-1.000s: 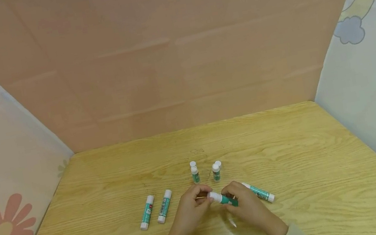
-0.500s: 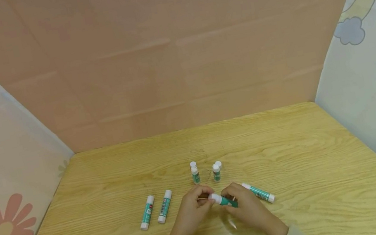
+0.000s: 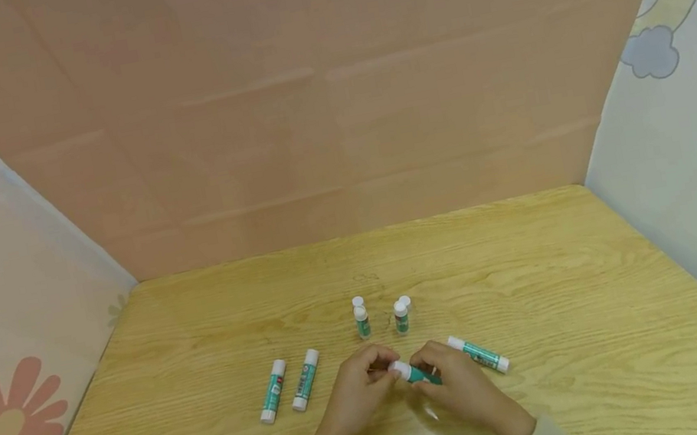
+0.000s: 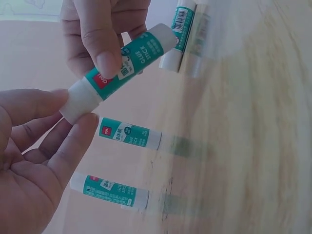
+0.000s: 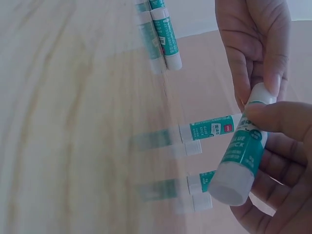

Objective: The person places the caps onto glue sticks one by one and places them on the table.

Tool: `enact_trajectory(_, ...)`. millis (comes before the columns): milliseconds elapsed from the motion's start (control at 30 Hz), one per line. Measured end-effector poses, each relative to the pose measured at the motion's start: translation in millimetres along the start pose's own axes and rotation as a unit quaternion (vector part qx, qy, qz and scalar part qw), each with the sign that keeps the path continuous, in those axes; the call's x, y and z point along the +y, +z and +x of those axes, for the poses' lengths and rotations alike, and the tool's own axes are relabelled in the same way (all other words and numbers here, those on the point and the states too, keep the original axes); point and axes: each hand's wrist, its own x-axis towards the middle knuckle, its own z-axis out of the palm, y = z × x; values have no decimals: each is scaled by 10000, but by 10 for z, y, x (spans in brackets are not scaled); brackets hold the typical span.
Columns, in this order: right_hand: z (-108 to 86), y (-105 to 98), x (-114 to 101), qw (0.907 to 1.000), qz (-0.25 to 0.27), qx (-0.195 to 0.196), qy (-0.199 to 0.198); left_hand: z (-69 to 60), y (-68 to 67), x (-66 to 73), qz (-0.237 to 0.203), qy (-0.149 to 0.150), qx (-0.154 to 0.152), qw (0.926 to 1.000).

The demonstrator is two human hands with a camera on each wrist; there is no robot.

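Both hands hold one glue stick (image 3: 423,374) with a green label, tilted above the table. My left hand (image 3: 359,385) pinches its white cap (image 4: 80,101) between thumb and fingers. My right hand (image 3: 457,377) grips the green body (image 5: 243,146), thumb on top; the white base (image 5: 233,183) points away from the left hand. Just beyond the hands, two more glue sticks stand upright, a left one (image 3: 363,324) and a right one (image 3: 402,320). A small white cap (image 5: 193,147) sits beside the base of one, and another white cap (image 5: 202,201) beside the other.
Two glue sticks lie left of the hands, an outer one (image 3: 273,392) and an inner one (image 3: 306,380). Another glue stick (image 3: 479,354) lies close to the right hand. The wooden table (image 3: 197,314) is bounded by an orange-brown back panel (image 3: 334,134) and pale side panels.
The left hand and the cap end of the held glue stick have shifted very slightly right. Both hands keep their hold; the other glue sticks stay put.
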Motion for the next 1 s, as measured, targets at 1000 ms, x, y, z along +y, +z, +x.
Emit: enact_trajectory(1000, -14, -72, 66, 9954, -511, -760, 286, -2, 41, -88, 135, -47, -302, 9994)
